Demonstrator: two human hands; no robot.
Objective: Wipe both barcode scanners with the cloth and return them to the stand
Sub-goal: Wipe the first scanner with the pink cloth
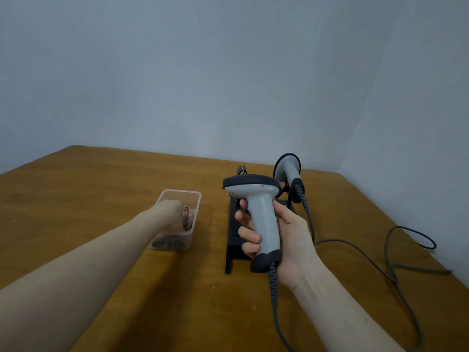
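Holding one grey scanner (258,214) upright above the black stand (236,240), the right hand (281,240) wraps its handle, while the left hand (170,212) clutches the patterned cloth (187,217) inside the clear tub (177,219) on the worktop (101,194), second scanner (288,168) docked behind.

No text, label, brand, number or sign can be read anywhere; the grey scanner (261,219) at four o'clock shows only pale specks, no lettering.

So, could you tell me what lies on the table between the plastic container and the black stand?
In the head view, nothing lies there: only bare wooden table separates the plastic container from the black stand.
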